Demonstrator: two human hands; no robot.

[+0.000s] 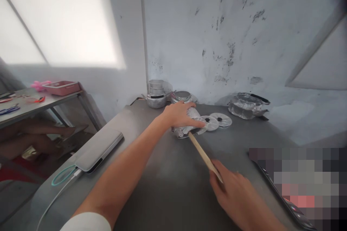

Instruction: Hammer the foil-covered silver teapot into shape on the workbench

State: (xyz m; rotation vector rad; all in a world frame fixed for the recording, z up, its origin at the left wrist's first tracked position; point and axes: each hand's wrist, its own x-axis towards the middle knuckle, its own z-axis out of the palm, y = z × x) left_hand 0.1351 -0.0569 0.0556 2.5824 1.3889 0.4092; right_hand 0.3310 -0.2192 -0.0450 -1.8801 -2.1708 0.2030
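Note:
My left hand (180, 115) is spread over a crumpled silvery vessel (193, 113) that lies on the table, thumb on one side and fingers on the other. The vessel's open end faces me. In my right hand (233, 191) is a flat wooden stick (201, 151), its far tip at the vessel's opening; how deep it reaches is hidden. Touching or just beside the vessel are two flat discs, a near one (213, 125) and a far one (223, 121), each with a dark centre.
Behind stand a small metal pot with a steamer (156, 95) and another silvery pot (183, 96). A wrapped pot (246, 106) sits at the right. A power bank (101, 151) with cables lies left. A side table holds a pink basket (63, 87). A black-edged device (287, 195) is near right.

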